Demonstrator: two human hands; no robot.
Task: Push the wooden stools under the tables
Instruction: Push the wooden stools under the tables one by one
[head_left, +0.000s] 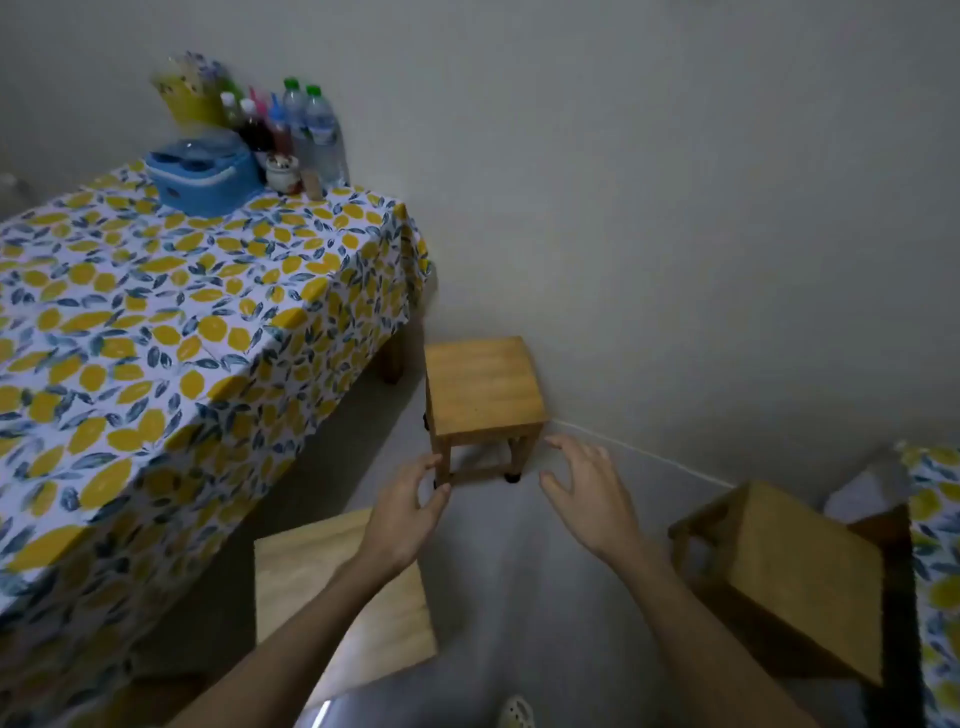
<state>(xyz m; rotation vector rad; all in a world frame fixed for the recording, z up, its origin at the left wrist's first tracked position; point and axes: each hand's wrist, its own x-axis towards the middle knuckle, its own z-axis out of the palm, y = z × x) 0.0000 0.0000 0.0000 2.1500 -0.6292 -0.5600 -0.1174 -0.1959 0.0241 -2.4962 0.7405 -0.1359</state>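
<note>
A small wooden stool (483, 387) stands on the floor by the wall, just past the end of the table with the lemon-print cloth (156, 322). My left hand (410, 506) and my right hand (587, 493) are stretched out in front of the stool's near side, fingers apart, holding nothing and not touching it. A second stool (332, 597) stands close below my left arm, partly beside the table. A third stool (789, 577) stands at the right, next to another lemon-cloth table (935, 545).
On the far end of the left table stand a blue container (202, 174), several bottles (311, 124) and a small jar (283, 174). The grey wall runs behind the stool. Bare floor lies between the three stools. A shoe tip (517, 714) shows at the bottom.
</note>
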